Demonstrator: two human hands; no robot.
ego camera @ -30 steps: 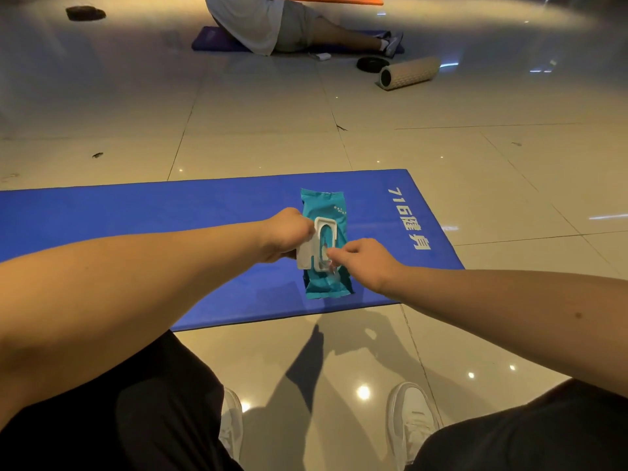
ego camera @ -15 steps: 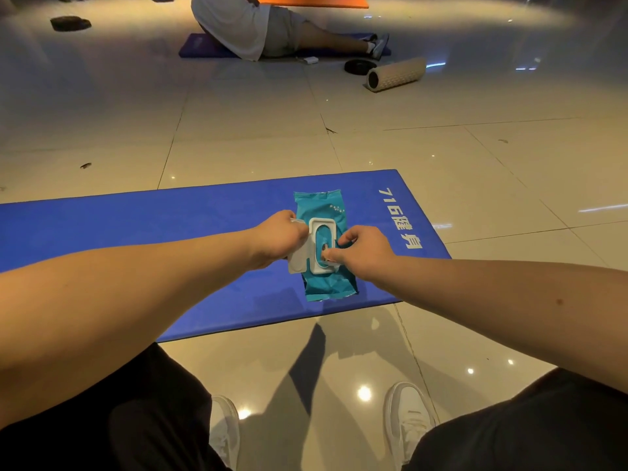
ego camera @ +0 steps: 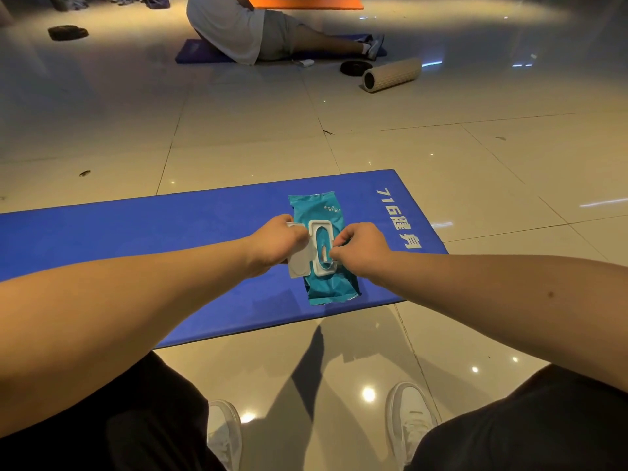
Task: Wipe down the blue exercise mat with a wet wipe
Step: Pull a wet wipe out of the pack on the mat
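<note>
Beyond: foam roller [ego camera: 390, 74] | On blue mat [ego camera: 136, 239]: wipe pack [ego camera: 333, 287] | Clamped on flipped lid [ego camera: 299, 265]: left grip [ego camera: 277, 239] | Pinching at pack's opening: right grip [ego camera: 360, 248]

Dim indoor shot, warm yellow cast. Lamps show only as small hard glints on the glossy floor tiles [ego camera: 441, 158], biggest one near the white shoes [ego camera: 409, 419]. Brighter pool of light up top around the seated person [ego camera: 238, 28]; top corners drop into dark vignette. Several overlapping soft-edged shadows fan out on the tiles below the blue mat [ego camera: 136, 239]. Fisheye bend: mat edges and tile joints curve. Centre sharp, forearms [ego camera: 119, 300] slightly soft, far background smeared and noisy.
</note>
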